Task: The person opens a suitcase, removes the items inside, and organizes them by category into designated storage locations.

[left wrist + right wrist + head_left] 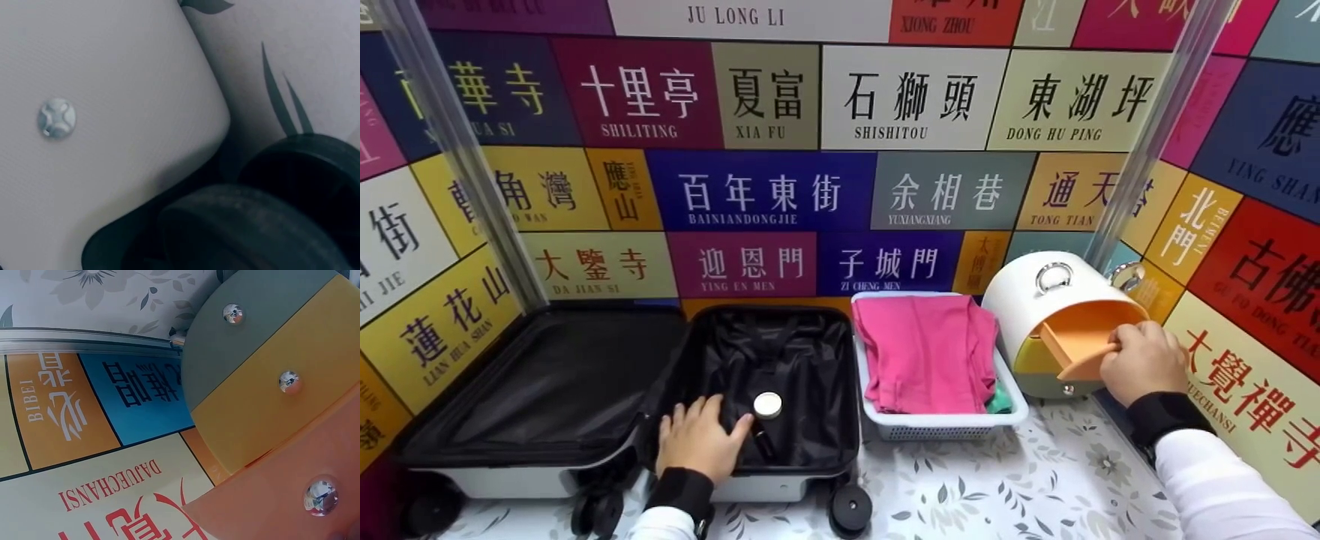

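A white rounded storage box with a metal ring handle stands at the right, its orange top drawer pulled out. My right hand grips that drawer's front at its right side. In the right wrist view the drawer front juts past a yellow drawer and a grey-green one, each with a shiny knob. My left hand rests, fingers spread, at the near left of the open suitcase's right half. Near its thumb lie a round white-topped container and a slim black tube.
The suitcase's other half lies at the left, with black wheels along the near side. Between suitcase and box stands a pale blue basket with folded pink cloth and something green. A sign-patterned wall closes the back.
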Available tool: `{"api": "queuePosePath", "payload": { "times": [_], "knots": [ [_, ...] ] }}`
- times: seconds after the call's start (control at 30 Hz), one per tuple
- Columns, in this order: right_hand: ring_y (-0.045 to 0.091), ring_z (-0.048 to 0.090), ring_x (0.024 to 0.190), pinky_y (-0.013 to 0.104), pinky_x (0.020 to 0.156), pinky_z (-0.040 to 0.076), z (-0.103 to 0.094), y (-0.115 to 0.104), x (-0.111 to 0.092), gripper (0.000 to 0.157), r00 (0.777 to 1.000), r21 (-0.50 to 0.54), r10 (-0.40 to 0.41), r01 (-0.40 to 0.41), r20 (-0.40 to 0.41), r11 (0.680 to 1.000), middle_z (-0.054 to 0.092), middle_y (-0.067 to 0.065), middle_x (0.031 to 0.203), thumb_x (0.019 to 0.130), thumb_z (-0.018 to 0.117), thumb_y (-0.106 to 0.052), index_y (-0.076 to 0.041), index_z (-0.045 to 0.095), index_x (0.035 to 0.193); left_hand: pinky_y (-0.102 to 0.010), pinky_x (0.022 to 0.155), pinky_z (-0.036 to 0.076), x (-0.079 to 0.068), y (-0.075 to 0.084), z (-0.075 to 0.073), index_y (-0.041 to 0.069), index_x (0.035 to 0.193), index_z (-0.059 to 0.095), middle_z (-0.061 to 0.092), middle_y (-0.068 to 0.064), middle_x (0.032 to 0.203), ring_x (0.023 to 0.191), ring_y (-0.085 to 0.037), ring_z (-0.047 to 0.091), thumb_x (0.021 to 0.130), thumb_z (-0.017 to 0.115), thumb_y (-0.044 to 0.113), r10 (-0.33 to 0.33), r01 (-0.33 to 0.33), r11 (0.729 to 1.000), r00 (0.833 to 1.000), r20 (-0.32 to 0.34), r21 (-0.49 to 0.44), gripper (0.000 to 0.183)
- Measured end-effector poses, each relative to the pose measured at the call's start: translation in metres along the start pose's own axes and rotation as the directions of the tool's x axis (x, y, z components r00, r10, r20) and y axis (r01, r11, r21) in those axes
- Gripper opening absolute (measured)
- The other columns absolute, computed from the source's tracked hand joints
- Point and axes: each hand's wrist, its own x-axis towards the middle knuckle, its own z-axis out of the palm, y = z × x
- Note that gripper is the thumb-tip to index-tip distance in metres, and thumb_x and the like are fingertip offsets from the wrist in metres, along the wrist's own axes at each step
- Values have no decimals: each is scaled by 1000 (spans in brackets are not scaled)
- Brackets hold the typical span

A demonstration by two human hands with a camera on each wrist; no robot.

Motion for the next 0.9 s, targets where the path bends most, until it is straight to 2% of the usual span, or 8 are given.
{"api": "queuePosePath", "payload": {
  "times": [0.2,0.4,0.5,0.7,0.9],
  "knots": [
    [55,49,104,71,95,34,1,-3,-1,13,1000,11,-5,5,0,1000,58,31,111,86,56,-1,2,65,94,-72,124,21,0,0,-2,6,152,53,53,-26,155,147,-55,41,100,59,59,3,-3,1000,999,40,4,74],
    [54,51,106,70,97,33,4,-9,-3,21,1000,28,-15,15,-16,1000,59,30,114,86,55,0,2,69,101,-68,111,43,2,8,-11,4,150,54,61,-29,144,133,-49,59,98,69,47,50,-53,998,989,141,16,69],
    [53,50,107,70,96,33,6,-11,-6,25,999,25,-14,15,-35,1000,60,29,116,85,56,0,1,71,106,-64,106,50,2,17,-14,3,149,55,64,-30,140,128,-47,63,97,71,47,93,-102,994,971,222,30,70],
    [53,48,111,69,100,31,8,-19,-9,32,997,36,-18,20,-73,999,61,29,120,84,57,-1,0,72,112,-58,110,50,4,36,-11,4,149,56,66,-24,142,131,-44,63,98,68,52,129,-156,987,918,374,42,71],
    [53,45,114,69,101,30,11,-29,-10,35,994,80,-39,47,-101,996,60,28,122,81,57,1,2,72,112,-56,113,48,8,44,-4,3,143,63,66,-21,142,135,-42,61,99,66,50,138,-186,981,879,457,61,64]
  ]
}}
